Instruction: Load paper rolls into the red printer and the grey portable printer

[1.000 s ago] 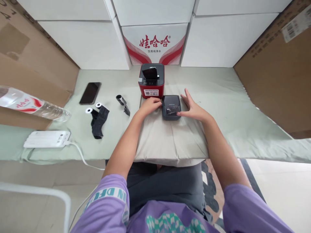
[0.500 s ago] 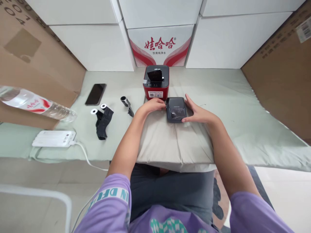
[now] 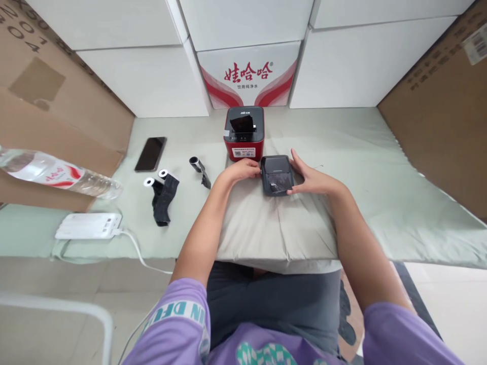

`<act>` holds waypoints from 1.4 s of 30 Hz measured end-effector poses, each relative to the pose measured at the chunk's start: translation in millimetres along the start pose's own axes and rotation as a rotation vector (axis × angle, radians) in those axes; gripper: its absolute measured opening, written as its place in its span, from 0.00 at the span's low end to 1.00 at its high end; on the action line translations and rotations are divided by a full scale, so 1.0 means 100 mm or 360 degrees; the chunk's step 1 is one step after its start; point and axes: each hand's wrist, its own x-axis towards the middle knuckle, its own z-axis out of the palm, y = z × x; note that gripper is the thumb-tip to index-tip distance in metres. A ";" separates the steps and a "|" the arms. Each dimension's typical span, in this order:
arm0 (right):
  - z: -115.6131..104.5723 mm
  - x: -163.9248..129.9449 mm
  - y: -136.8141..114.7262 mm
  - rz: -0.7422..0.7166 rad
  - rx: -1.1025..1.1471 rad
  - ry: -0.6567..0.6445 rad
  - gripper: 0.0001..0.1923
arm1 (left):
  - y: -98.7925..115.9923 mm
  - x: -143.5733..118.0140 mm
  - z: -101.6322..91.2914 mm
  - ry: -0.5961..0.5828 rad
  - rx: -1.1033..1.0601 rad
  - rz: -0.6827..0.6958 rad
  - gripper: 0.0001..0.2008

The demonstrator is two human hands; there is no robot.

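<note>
A small black portable printer (image 3: 277,175) lies on the cloth in front of me, with a shiny dark piece on its front half. My right hand (image 3: 311,175) grips its right side, thumb at the near corner and fingers along the far part of that edge. At its left side, my left hand (image 3: 244,171) has its fingers curled and pinched together against the edge. Whatever may be between those fingertips is hidden. Just behind stands a red and black receipt printer (image 3: 244,144), a black strip (image 3: 242,124) sticking up from its top.
On the left lie a phone (image 3: 151,154), rolls of black strip (image 3: 164,200), a smaller black roll (image 3: 196,163), a white power bank (image 3: 88,226) with a cable, and a tilted water bottle (image 3: 61,174). White boxes (image 3: 144,81) line the back; cardboard boxes (image 3: 441,101) flank both sides.
The whole view has shifted slightly, so things sit a little lower in the picture. Both hands keep their places at the black printer's sides.
</note>
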 end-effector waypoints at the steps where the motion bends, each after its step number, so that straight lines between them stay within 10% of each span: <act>1: 0.00 0.00 -0.01 0.0007 -0.0003 -0.0006 0.83 | 0.01 -0.01 0.00 -0.0001 -0.0001 -0.0010 0.07; 28: 0.06 0.00 -0.05 0.0011 -0.0014 0.0059 0.84 | -0.09 -0.11 -0.07 0.0024 -0.0107 0.0097 0.09; 42: 0.05 0.01 -0.02 -0.0102 0.0028 0.0051 0.83 | -0.19 -0.07 0.13 0.0311 0.0039 0.0600 0.07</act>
